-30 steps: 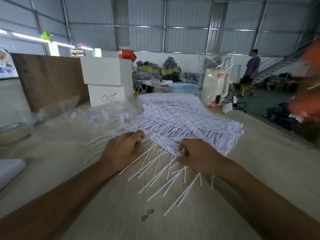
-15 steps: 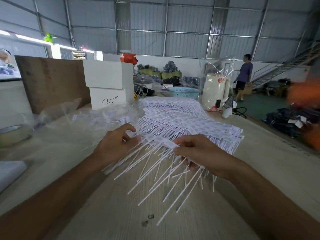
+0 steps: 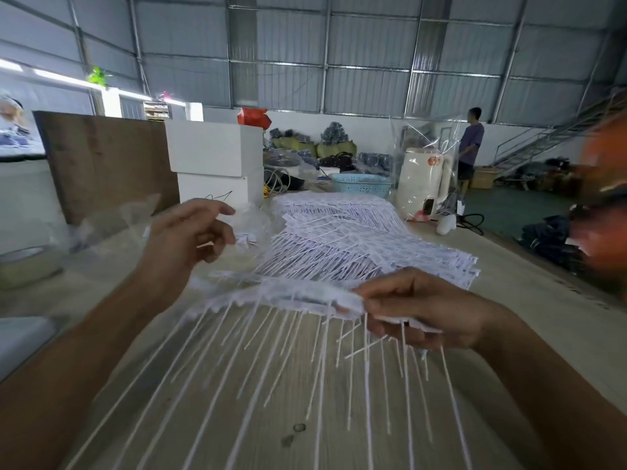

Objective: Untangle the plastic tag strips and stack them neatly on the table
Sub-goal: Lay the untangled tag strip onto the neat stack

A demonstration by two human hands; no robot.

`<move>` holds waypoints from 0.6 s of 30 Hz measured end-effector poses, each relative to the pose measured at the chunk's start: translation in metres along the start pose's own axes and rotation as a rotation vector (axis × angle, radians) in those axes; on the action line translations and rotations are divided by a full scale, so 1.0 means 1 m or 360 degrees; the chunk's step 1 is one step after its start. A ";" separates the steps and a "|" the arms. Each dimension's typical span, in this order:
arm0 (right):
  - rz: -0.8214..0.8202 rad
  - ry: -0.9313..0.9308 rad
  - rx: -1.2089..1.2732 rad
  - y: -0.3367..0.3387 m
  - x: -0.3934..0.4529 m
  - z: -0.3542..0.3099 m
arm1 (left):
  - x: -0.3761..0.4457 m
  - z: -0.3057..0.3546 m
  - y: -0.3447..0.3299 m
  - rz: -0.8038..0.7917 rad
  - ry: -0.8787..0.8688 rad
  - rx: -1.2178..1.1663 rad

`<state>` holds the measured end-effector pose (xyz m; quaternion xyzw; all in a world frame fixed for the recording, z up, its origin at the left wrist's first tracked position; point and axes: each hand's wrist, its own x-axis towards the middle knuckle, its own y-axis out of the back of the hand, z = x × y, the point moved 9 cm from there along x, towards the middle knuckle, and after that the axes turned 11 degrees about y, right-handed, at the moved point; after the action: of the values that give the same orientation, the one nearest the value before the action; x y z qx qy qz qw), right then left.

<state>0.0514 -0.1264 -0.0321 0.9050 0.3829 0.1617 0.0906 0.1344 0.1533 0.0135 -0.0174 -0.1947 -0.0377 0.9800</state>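
Across the far half of the wooden worktop [image 3: 529, 300] lies a broad stack of white tag strips [image 3: 356, 239], their printed heads layered in rows and their thin tails pointing toward the near left. Crumpled clear plastic bag [image 3: 112, 225] lies to its left, in front of a leaning brown board [image 3: 105, 161] and two stacked white boxes [image 3: 213, 164]. Beyond the stack stand a pale blue basket [image 3: 361, 186] and a cream appliance [image 3: 422, 181] wrapped partly in clear film, with a white plug and black cable [image 3: 471, 220] beside it. At the left edge sits a roll of tape [image 3: 27, 266]. A person in a purple shirt [image 3: 470, 144] stands far back near a metal staircase [image 3: 549, 144]. Something blurred and orange [image 3: 604, 205] fills the right edge, too smeared to identify.

Nearer the camera, a bundle of tag strips [image 3: 288, 296] is lifted above the worktop, its heads forming a blurred band between the two hands and its long tails hanging down toward the viewer, fanned and crossing in places. The right hand [image 3: 427, 310] pinches the right end of that band, fingers [image 3: 380, 293] curled closed around the heads. The left hand [image 3: 183, 242] is raised at the band's left end, its fingers [image 3: 217, 206] loosely curved and spread, gripping nothing that can be made out; whether it touches the bundle cannot be told through the blur.
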 end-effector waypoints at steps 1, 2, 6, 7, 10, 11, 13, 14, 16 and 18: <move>-0.0076 -0.0111 -0.0278 -0.001 -0.002 0.009 | -0.002 0.001 -0.002 -0.0004 -0.0024 0.0128; -0.0144 -0.0219 -0.0490 -0.003 -0.004 0.018 | -0.005 0.001 -0.006 -0.0022 -0.0055 0.0305; -0.0061 -0.0183 -0.0511 -0.007 0.002 0.020 | -0.025 -0.003 -0.058 -0.0272 -0.0153 0.0888; -0.0006 -0.0115 -0.0498 -0.006 0.005 0.015 | -0.034 -0.002 -0.078 -0.0375 -0.0216 0.1011; 0.0167 0.0052 -0.0571 0.002 0.011 0.001 | -0.064 -0.007 -0.141 -0.0777 -0.0372 0.1221; 0.0246 0.0083 -0.0592 0.007 0.011 -0.001 | -0.069 -0.011 -0.154 -0.0838 -0.0382 0.1225; 0.0398 0.0096 -0.0537 0.020 0.008 -0.001 | -0.066 -0.010 -0.160 -0.0739 -0.0443 0.1245; 0.0469 0.0076 -0.0448 0.026 0.005 0.001 | -0.062 -0.007 -0.158 -0.0666 -0.0476 0.1281; 0.0587 -0.0006 -0.0297 0.040 -0.001 0.007 | -0.053 0.001 -0.151 -0.0575 -0.0511 0.1367; 0.0585 -0.0120 -0.0306 0.049 -0.003 0.010 | -0.047 0.008 -0.145 -0.0544 -0.0534 0.1518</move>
<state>0.0861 -0.1627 -0.0280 0.9522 0.1906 0.1774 0.1597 0.0767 0.0127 0.0056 0.4562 -0.3445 -0.1008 0.8143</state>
